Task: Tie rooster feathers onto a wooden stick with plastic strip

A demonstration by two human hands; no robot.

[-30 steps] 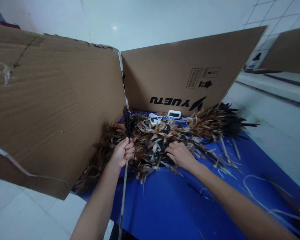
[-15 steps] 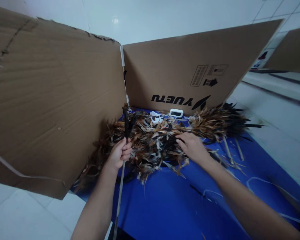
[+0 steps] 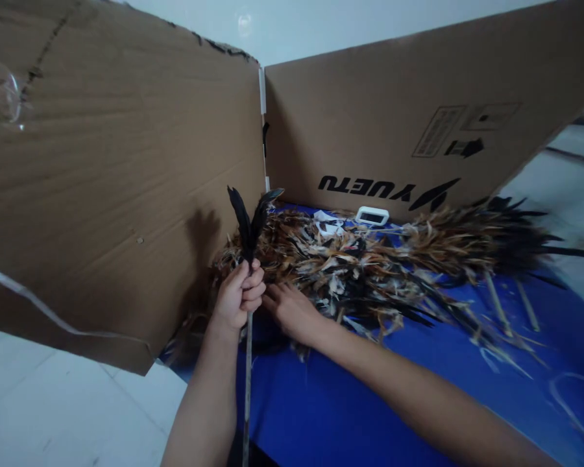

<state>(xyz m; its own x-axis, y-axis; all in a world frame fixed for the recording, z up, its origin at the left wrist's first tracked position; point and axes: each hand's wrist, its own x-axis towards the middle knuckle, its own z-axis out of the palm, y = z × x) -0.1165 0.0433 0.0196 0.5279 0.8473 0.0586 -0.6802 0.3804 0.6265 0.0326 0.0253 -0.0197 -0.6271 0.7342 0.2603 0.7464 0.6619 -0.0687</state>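
Cardboard panels [image 3: 360, 117] flanked a blue surface [image 3: 350, 415], a feather heap [image 3: 340, 259] and one thin stick [image 3: 248, 383].
The panels stood left and far. The stick, likely light and stiff, rose from the near side, best taken by its bare shaft. The left hand [image 3: 241, 295] was clamped on it; the right hand [image 3: 292, 311] sat just right of that grip, at the heap's near left part, fingertips hidden, so whether they pinched anything could not be told. Dark feathers [image 3: 246, 224] fanned above the left hand, probably soft and easily bent.

Faintly glossy black feathers [image 3: 248, 237], matt cardboard [image 3: 126, 175].
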